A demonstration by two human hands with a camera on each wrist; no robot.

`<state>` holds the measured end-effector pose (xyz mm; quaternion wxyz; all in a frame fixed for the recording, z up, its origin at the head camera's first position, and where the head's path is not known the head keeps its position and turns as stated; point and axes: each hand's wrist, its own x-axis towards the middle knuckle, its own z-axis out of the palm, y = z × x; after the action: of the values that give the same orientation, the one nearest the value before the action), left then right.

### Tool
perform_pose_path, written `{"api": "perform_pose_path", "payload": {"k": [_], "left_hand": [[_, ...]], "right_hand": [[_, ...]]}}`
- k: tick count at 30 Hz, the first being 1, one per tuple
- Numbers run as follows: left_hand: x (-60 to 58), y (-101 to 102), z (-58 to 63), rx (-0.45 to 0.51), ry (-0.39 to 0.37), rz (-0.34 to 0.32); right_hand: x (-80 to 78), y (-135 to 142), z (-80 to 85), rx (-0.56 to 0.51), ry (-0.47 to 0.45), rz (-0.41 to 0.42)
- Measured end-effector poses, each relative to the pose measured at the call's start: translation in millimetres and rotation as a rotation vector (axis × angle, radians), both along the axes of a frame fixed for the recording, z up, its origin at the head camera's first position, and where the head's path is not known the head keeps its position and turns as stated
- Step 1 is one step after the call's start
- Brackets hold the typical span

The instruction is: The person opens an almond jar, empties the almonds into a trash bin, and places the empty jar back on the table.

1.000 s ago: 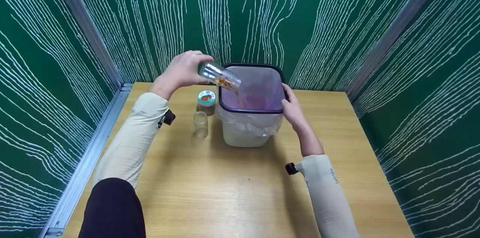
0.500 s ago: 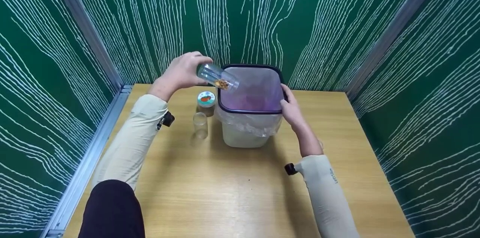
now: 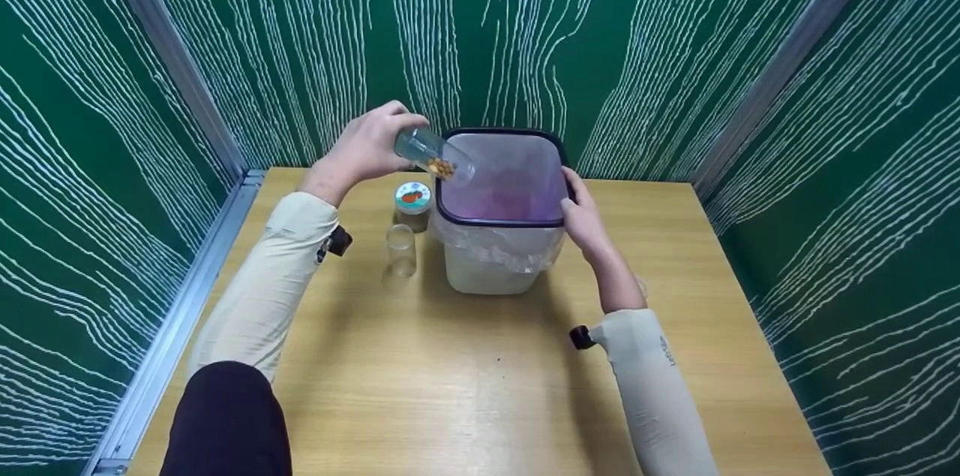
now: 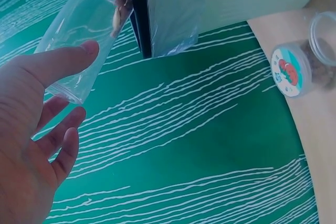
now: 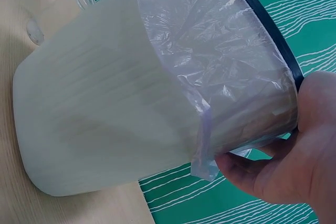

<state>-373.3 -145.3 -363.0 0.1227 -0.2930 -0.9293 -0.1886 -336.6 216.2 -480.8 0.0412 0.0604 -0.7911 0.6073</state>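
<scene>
1. Head view: the left grip (image 3: 375,142) pinches the base end of a tilted clear jar (image 3: 422,146) at the lined bin's (image 3: 487,281) ten o'clock, mouth toward four, over the opening.
2. This jar looks light, stiff, smooth, perhaps slippery; best held round its base end.
3. Loose nut-like pieces (image 3: 440,168) probably weight it mouthward.
4. The right grip (image 3: 586,221) holds the rim (image 3: 501,223) at three o'clock; the liner (image 3: 517,257) seems thin, easily torn.
5. Counter (image 3: 420,386): picture-lidded jar (image 3: 413,197) at nine o'clock, uncapped jar (image 3: 401,251) at eight.
</scene>
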Motion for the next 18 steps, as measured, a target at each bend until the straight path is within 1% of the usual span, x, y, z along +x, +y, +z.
{"api": "perform_pose_path", "payload": {"k": [12, 18], "left_hand": [[1.0, 3, -0.6, 0.004, 0.017, 0.001], [0.4, 5, -3.4, 0.001, 0.024, -0.012]], "right_hand": [[-1.9, 0, -0.4, -0.012, 0.044, 0.007], [14.5, -4, 22.1, -0.043, -0.012, 0.044]]}}
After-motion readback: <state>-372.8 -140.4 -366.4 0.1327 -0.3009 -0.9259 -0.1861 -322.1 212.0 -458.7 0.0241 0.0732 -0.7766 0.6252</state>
